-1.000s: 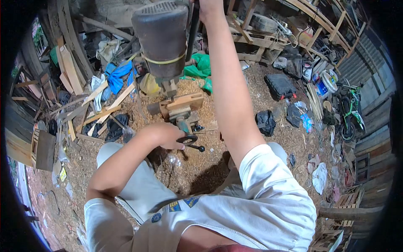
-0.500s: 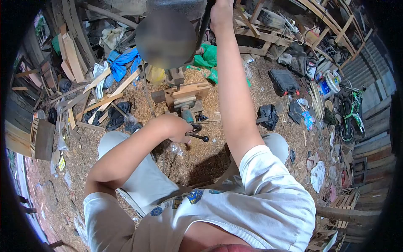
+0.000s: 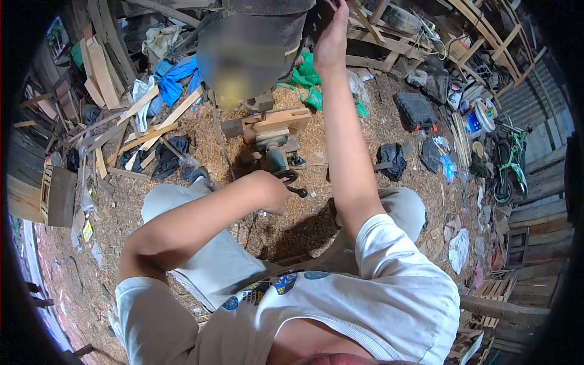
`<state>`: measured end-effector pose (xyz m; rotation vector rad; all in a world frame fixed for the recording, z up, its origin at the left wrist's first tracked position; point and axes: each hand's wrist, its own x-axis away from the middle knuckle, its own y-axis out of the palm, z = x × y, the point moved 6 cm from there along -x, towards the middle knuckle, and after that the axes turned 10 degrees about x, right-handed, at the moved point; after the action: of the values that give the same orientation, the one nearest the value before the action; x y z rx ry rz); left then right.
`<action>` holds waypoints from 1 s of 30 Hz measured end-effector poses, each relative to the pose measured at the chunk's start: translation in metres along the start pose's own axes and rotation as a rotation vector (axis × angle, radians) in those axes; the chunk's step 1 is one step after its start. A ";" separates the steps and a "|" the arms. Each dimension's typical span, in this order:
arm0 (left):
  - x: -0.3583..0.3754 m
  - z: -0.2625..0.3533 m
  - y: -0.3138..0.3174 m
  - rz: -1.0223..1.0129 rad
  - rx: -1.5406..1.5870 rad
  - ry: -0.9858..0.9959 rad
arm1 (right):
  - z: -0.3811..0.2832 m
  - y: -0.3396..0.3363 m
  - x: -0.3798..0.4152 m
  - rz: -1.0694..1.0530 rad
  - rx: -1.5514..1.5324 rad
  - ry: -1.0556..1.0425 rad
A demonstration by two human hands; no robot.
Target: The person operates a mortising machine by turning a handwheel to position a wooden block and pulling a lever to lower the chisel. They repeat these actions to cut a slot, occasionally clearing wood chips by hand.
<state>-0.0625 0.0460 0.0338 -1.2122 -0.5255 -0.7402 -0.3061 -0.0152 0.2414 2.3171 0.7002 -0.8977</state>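
My left hand (image 3: 272, 191) curls over the lower left rim of a dark handwheel (image 3: 286, 177), which has a black crank knob on its right. The wheel sits at the near end of a green metal machine part (image 3: 275, 158). Just beyond lies a thick wooden block (image 3: 277, 125), with a smaller wood piece in front of it. My right arm is stretched forward. At the top edge, my right hand (image 3: 331, 48) is upright with the fingers extended, beside a large dark object with a yellow line (image 3: 294, 52); its fingertips are cut off by the frame.
Wood shavings (image 3: 310, 207) cover the ground between my knees. Loose boards (image 3: 155, 140), black plastic bags and a blue cloth (image 3: 176, 76) lie at the left. At the right are a black case (image 3: 415, 111), a white bucket (image 3: 480, 117) and a green bicycle (image 3: 511, 158).
My right hand has shifted slightly right and down, its fingers now straighter. The left hand stays at the handwheel. The dark object shows more of its side.
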 end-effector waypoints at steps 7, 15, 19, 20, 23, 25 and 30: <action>-0.027 0.003 0.019 -0.122 -0.062 -0.007 | 0.073 -0.030 0.059 -0.294 0.347 0.057; -0.021 0.001 0.004 -0.124 -0.061 0.015 | 0.063 -0.007 0.064 -0.191 0.461 0.100; -0.025 -0.004 0.002 -0.126 -0.078 -0.004 | 0.080 -0.015 0.048 -0.203 0.425 0.240; -0.026 -0.006 0.003 -0.119 -0.082 -0.014 | 0.084 -0.017 0.044 -0.208 0.416 0.276; -0.030 -0.009 0.006 -0.118 -0.080 -0.022 | 0.095 -0.025 0.037 -0.215 0.389 0.383; -0.029 -0.010 0.006 -0.117 -0.070 -0.022 | 0.098 -0.027 0.036 -0.224 0.371 0.453; -0.025 -0.006 0.006 -0.153 -0.077 -0.024 | 0.146 -0.117 0.140 0.244 0.528 0.475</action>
<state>-0.0746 0.0470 0.0106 -1.2632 -0.6202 -0.8833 -0.3535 0.0099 0.0146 3.0589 0.3666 -0.4527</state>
